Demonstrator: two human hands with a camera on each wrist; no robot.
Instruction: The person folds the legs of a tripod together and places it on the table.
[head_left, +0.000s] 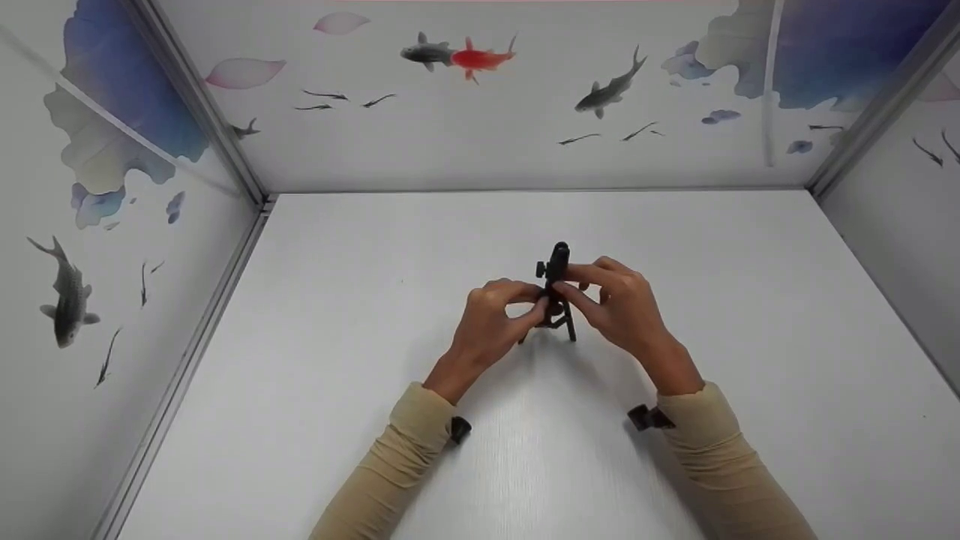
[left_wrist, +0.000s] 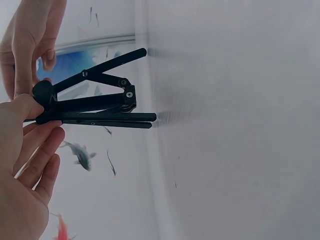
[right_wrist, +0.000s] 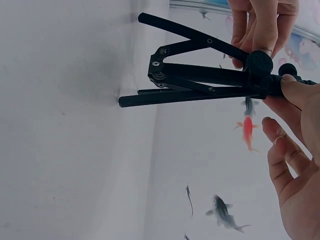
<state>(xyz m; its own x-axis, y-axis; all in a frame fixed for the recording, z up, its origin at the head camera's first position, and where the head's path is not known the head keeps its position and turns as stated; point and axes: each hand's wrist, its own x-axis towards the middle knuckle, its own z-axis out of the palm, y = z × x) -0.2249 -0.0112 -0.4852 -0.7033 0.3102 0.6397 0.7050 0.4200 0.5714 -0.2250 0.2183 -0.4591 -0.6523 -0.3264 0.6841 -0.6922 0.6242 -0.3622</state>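
Observation:
A small black tripod [head_left: 559, 259] is held upright over the white table, its legs [right_wrist: 185, 97] partly spread and joined by braces to a central column [left_wrist: 90, 103]. My left hand [head_left: 491, 315] pinches the tripod at its hub, by a round knob [right_wrist: 260, 62]. Higher up, the fingertips of my right hand [head_left: 626, 304] pinch the shaft just above that hub. A smaller side knob [head_left: 541, 268] sticks out near the top. The leg tips are at the tabletop; I cannot tell whether all of them touch it.
The white tabletop [head_left: 300, 420] is bounded by a back wall [head_left: 480, 142] and a left wall [head_left: 45, 397], both printed with fish and leaves. A metal frame edge [head_left: 180, 375] runs along the left side. Small black devices sit at both sleeve cuffs [head_left: 709, 416].

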